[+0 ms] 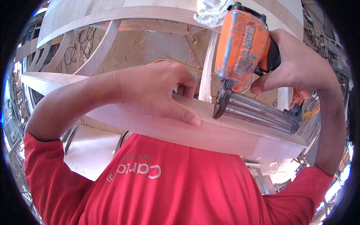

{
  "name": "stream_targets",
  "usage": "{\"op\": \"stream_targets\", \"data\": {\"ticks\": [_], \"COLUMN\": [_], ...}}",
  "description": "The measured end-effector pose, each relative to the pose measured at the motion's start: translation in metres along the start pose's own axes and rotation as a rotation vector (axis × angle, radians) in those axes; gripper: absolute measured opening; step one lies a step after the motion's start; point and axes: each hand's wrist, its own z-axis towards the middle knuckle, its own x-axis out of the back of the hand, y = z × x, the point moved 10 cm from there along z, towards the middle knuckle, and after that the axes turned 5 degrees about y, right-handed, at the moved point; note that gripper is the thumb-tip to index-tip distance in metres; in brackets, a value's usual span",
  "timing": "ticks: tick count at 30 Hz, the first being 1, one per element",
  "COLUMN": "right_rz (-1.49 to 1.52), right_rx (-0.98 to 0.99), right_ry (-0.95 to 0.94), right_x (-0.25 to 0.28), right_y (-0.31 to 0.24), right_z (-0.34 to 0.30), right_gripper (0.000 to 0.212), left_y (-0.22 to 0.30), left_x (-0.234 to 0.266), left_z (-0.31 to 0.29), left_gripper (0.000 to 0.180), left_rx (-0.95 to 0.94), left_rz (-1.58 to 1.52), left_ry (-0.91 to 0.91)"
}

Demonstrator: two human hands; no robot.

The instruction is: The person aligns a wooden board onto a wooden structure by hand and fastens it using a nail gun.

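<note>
A long, pale wooden board [225, 140] lies across in front of my red-shirted chest. My left hand [155, 90] grips its upper edge, the thumb pressed on the near face and the fingers curled over the far side. My right hand [300, 67] is wrapped round the handle of a scuffed orange nail gun [236, 52]. The tool points downward, and its dark nose is at the board's top edge, just right of my left thumb. Whether the nose touches the wood, I cannot tell. Its grey metal magazine [262, 112] runs rightward above the board.
Curved wooden ribs [99, 50] join a large pale panel [150, 11] beyond the board. A crumpled white plastic bag [212, 15] rests on that panel. A yellow hose [312, 111] shows by my right wrist. Dark cables [71, 54] lie on the dusty floor.
</note>
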Motion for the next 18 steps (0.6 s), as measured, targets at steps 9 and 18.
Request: {"op": "stream_targets", "data": {"ticks": [9,18], "right_rz": [-0.037,-0.029], "right_rx": [0.046,0.0], "right_ry": [0.041,0.013], "right_x": [0.0008,0.002], "right_y": [0.0069,0.008], "right_z": [-0.0046,-0.0042], "right_gripper": [0.071,0.086], "left_y": [0.0012,0.0039], "left_x": [0.0006,0.0021], "left_z": [0.0016,-0.0022], "left_gripper": [0.06,0.058], "left_rx": [-0.046,-0.031], "left_rz": [-0.01,0.004], "left_ry": [0.019,0.036]}}
